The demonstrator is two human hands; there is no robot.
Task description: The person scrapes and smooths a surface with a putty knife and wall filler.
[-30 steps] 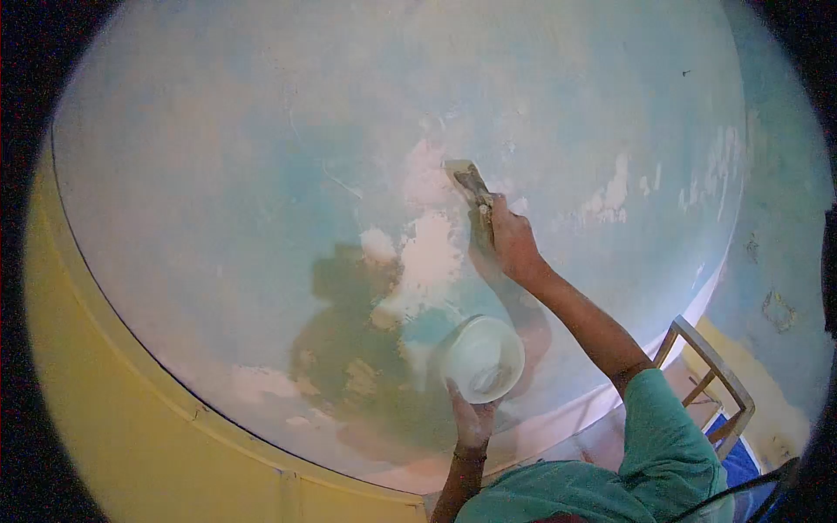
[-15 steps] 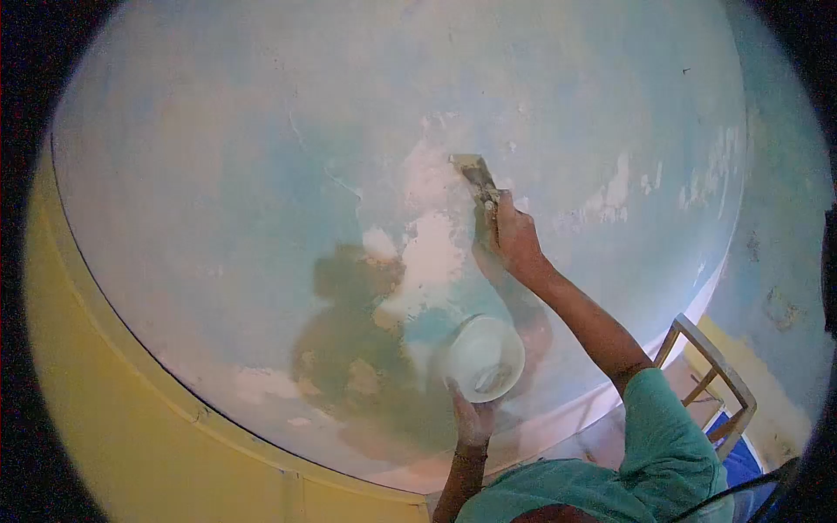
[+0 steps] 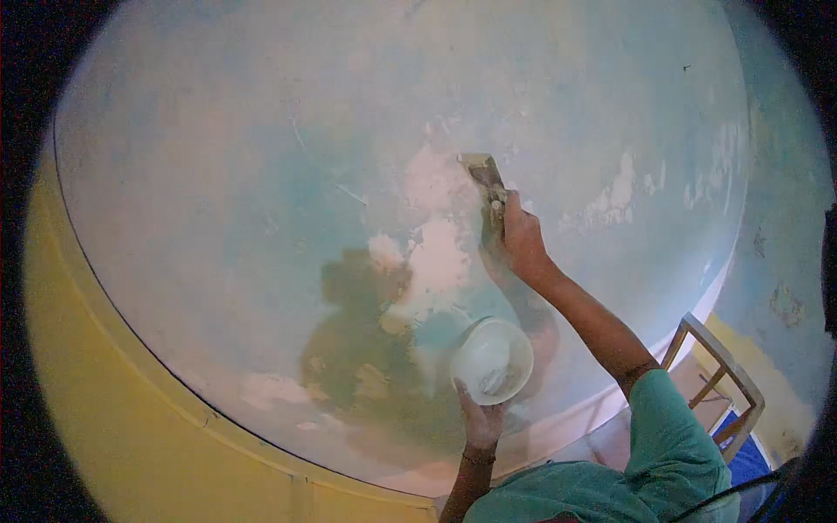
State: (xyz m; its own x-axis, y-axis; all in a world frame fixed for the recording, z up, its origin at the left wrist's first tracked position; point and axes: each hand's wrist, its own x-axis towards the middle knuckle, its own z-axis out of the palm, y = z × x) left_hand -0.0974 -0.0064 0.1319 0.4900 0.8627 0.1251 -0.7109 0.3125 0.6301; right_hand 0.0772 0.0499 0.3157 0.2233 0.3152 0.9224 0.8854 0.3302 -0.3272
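My right hand point(image 3: 525, 240) is closed round the handle of a putty knife point(image 3: 485, 174), whose blade lies at the wall point(image 3: 261, 105). Beside the blade runs a pale pink-white patch of filler point(image 3: 436, 257), uneven at its edges, over the bluish-green paint. Lower down, my left hand point(image 3: 479, 420) grips a white bowl point(image 3: 493, 359) by its lower edge. White paste point(image 3: 497, 381) shows inside the bowl, which is tilted so that its inside faces me. Part of the left fingers is hidden behind the bowl.
A wooden frame point(image 3: 719, 357), like a chair or ladder top, stands at the right near my right arm, with something blue point(image 3: 748, 462) below it. A yellow wall section point(image 3: 157, 418) borders the left. More whitish patches point(image 3: 621, 187) mark the wall at the right.
The view has shifted slightly, so most things appear a little lower and to the right. Both hands keep their holds on the putty knife and the bowl.
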